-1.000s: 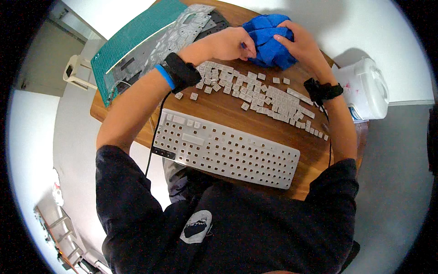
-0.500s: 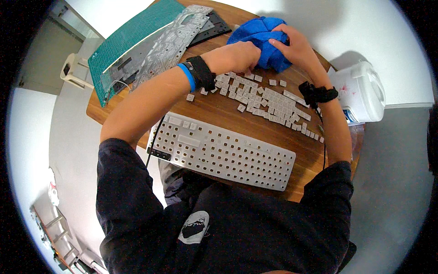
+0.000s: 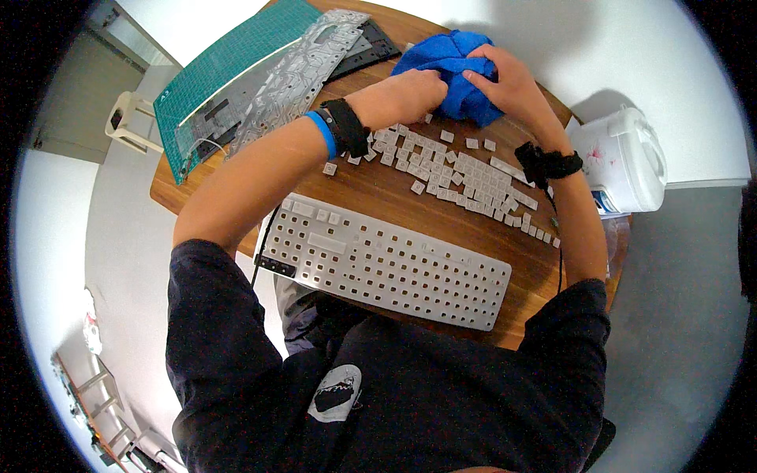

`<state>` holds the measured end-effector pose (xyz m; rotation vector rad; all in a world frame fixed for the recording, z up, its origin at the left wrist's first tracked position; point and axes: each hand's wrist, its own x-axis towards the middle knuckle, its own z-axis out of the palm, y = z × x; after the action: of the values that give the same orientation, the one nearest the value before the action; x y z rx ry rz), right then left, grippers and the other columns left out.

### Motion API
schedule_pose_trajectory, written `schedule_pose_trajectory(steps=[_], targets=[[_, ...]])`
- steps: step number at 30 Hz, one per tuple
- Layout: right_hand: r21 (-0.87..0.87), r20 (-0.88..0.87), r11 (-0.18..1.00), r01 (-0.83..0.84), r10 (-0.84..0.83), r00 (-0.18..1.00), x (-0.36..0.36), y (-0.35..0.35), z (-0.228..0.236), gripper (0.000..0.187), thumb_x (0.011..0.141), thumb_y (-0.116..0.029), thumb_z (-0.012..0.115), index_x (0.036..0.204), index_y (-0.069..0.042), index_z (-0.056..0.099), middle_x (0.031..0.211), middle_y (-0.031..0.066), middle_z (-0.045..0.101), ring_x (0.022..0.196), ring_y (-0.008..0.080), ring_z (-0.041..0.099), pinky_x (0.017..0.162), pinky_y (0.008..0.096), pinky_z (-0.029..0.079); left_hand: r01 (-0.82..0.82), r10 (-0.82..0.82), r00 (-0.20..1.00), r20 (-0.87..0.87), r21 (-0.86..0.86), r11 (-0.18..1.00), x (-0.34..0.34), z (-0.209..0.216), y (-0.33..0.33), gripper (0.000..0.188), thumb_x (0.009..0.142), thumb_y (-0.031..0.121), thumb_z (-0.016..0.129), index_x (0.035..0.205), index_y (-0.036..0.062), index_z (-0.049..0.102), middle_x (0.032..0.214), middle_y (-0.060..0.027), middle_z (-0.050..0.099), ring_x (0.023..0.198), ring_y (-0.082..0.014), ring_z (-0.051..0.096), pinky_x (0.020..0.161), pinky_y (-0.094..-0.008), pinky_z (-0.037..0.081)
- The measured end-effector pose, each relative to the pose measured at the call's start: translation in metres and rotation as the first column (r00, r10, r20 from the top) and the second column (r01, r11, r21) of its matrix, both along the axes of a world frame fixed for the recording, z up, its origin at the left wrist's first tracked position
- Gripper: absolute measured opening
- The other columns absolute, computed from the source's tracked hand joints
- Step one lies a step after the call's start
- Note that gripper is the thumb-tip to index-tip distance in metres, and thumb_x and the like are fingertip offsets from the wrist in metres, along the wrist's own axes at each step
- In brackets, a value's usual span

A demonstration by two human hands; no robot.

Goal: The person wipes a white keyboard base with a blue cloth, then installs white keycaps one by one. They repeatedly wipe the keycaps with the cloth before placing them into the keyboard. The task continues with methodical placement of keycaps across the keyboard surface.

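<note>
A crumpled blue cloth (image 3: 453,57) lies bunched at the far edge of the wooden table, between my hands. My right hand (image 3: 512,83) grips its right side, with the thumb in front and the fingers over the top. My left hand (image 3: 412,96) is closed against the cloth's left side; its fingertips are partly hidden, so a small piece in them cannot be ruled out. Just nearer than the cloth lie many loose white keycaps (image 3: 482,180). A white keyboard plate (image 3: 386,260) with rows of square holes rests along the near table edge.
At the far left, a green cutting mat (image 3: 229,59) carries a grey circuit-patterned sheet (image 3: 296,83) beside a black panel (image 3: 369,54). A white lidded container (image 3: 623,158) stands off to the right. Thin black cables hang by both forearms.
My left fingers have lifted from beside the keycaps and now press against the cloth. A keycap near them shows more plainly. My right hand has barely shifted on the cloth.
</note>
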<state>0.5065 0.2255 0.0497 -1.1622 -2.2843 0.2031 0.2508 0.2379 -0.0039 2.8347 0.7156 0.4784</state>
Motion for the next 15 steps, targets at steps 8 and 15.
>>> schedule_pose_trajectory(steps=[8,15], targets=[[-0.062,-0.068,0.994,0.093,-0.098,0.993,-0.003,-0.009,0.008,0.032,0.098,-0.028,0.080,0.124,-0.013,0.071,0.116,0.0178,0.072,0.107,0.0406,0.070,0.094,0.0448,0.057,-0.068,0.119,0.987,0.112,-0.382,0.922,-0.027,0.043,0.015,0.029,0.094,0.031,0.086,0.100,0.0032,0.085,0.095,-0.0175,0.081,0.091,-0.0278,0.077,0.088,-0.0376,0.060],[0.261,0.109,0.926,-0.273,0.253,0.961,-0.041,-0.024,0.020,0.030,0.098,-0.027,0.078,0.124,-0.013,0.074,0.120,0.0131,0.066,0.102,0.0380,0.071,0.091,0.0466,0.059,0.132,0.255,0.872,0.417,-0.703,0.699,-0.036,0.051,0.012,0.046,0.092,0.040,0.090,0.125,0.0088,0.082,0.103,-0.0026,0.078,0.087,-0.0128,0.068,0.081,-0.0320,0.055]])
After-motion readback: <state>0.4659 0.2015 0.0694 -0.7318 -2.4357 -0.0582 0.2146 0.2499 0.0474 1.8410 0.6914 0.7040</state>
